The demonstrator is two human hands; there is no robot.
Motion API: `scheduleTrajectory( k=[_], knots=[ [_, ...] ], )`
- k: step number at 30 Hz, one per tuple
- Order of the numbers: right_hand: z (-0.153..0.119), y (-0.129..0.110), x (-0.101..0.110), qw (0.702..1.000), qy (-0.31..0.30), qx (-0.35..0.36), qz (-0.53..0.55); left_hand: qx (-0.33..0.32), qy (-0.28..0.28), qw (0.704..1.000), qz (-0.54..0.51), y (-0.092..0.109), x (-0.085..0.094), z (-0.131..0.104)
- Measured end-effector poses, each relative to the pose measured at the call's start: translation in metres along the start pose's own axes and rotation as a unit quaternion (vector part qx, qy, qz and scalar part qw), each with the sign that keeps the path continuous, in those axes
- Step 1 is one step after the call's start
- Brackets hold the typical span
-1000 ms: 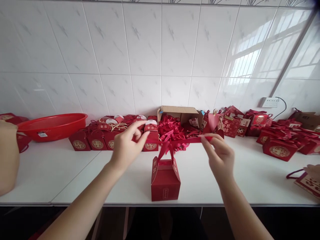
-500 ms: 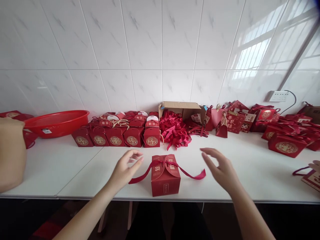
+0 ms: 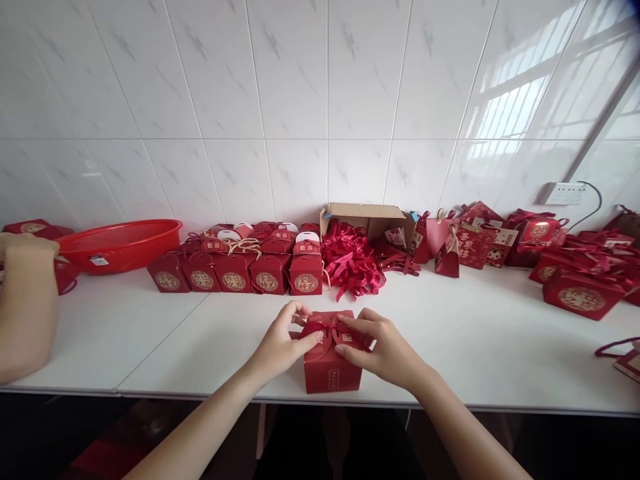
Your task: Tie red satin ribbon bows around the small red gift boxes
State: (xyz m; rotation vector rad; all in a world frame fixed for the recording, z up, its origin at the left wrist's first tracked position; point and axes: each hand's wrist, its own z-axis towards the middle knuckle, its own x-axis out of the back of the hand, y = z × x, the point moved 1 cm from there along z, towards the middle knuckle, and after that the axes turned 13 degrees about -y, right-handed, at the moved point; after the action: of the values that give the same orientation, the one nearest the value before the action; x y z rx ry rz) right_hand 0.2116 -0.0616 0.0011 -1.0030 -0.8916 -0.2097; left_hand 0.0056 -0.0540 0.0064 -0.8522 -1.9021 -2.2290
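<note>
A red gift box (image 3: 332, 375) with gold lettering stands near the table's front edge, its curved top flaps folded together. A dark red ribbon (image 3: 327, 326) crosses the top, knotted at the middle. My left hand (image 3: 289, 339) is at the box's left top edge, fingers curved over the flap, thumb on the top. From the right, my right hand (image 3: 377, 343) reaches over the top, fingers and thumb at the ribbon near the knot. The ribbon's loose ends are mostly hidden by my hands.
Behind stand a row of red boxes (image 3: 235, 275), a heap of red ribbons (image 3: 350, 263) and an open cardboard box (image 3: 367, 211). A red basin (image 3: 123, 247) is at left beside another person's arm (image 3: 30, 307). More red boxes (image 3: 583, 299) stand at right.
Both my hands have come inward from either side onto the top of the box. The ribbon ends no longer lie spread out. At left, the other person's arm has shifted.
</note>
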Motion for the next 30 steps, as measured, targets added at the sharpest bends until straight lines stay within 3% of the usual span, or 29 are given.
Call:
scheduleTrajectory(
  k=[9, 13, 17, 20, 23, 28, 30],
  knots=[
    [0.000, -0.001, -0.020, 0.994, 0.100, -0.009, 0.041, 0.011, 0.011, 1.000, 0.016, 0.003, -0.003, 0.000],
    [-0.001, 0.000, -0.024, 0.991, 0.110, -0.004, 0.071, 0.028, 0.012, 0.999, 0.017, 0.001, -0.003, 0.002],
    [-0.004, 0.014, -0.019, 0.981, 0.074, -0.060, 0.172, 0.062, 0.007, 0.998, 0.013, -0.007, 0.002, 0.002],
    [-0.006, 0.024, -0.011, 0.974, -0.007, -0.121, 0.192, 0.079, -0.053, 0.995, -0.015, -0.008, 0.005, 0.001],
    [-0.007, 0.030, -0.002, 0.970, -0.074, -0.126, 0.194, 0.068, -0.101, 0.991, -0.054, -0.005, 0.004, 0.000],
    [-0.011, 0.038, 0.011, 0.974, -0.020, -0.132, 0.186, 0.038, 0.012, 0.998, 0.051, -0.009, 0.001, -0.001],
    [-0.013, 0.041, 0.014, 0.973, -0.015, -0.141, 0.179, 0.030, 0.031, 0.996, 0.083, -0.012, 0.000, -0.001]
  ],
)
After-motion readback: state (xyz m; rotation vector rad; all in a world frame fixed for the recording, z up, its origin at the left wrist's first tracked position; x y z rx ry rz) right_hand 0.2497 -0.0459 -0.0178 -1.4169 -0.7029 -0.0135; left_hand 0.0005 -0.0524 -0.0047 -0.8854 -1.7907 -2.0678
